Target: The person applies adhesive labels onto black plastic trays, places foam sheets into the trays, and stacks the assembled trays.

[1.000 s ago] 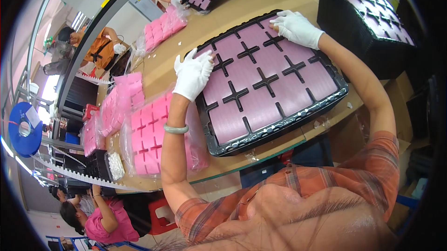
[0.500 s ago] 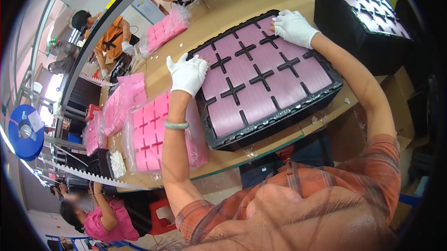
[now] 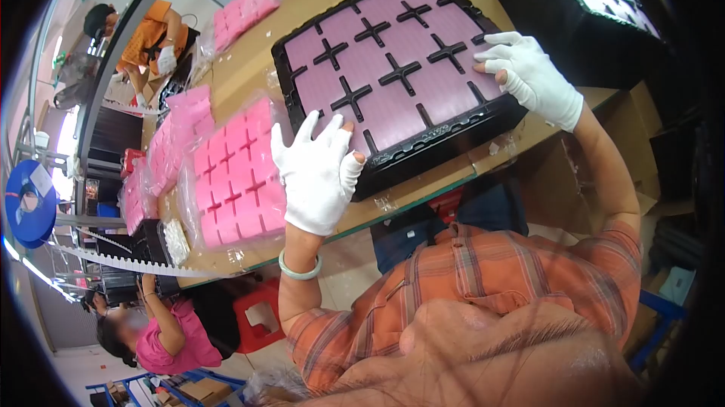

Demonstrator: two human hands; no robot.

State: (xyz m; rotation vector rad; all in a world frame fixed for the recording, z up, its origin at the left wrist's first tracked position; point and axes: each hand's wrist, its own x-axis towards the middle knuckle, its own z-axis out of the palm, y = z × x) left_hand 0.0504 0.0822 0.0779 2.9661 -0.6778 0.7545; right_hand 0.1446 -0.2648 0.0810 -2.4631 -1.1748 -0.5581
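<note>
A large black plastic tray (image 3: pixel 445 134) lies on the table in front of me, and other black layers may sit beneath it. Lilac sheets (image 3: pixel 440 97) fill it, with black cross-shaped dividers (image 3: pixel 400 75) standing through them. My left hand (image 3: pixel 317 173), in a white glove with bare fingertips showing, is at the tray's near left corner with its fingers spread. At the right end, my right hand (image 3: pixel 536 86), gloved the same way, has its fingers stretched over the rim. Neither hand is closed around anything.
Left of the tray lie pink slotted foam packs (image 3: pixel 234 173) in clear plastic. A tall black tray stack (image 3: pixel 566 29) stands at the back right. Open cardboard (image 3: pixel 627 135) is below the table's right side. Co-workers in orange (image 3: pixel 147 41) and pink (image 3: pixel 177 339) are on the left.
Both hands have come back from the tray's far side toward its near corners, the left one spreading its fingers. The tray sits higher in view as the camera has shifted.
</note>
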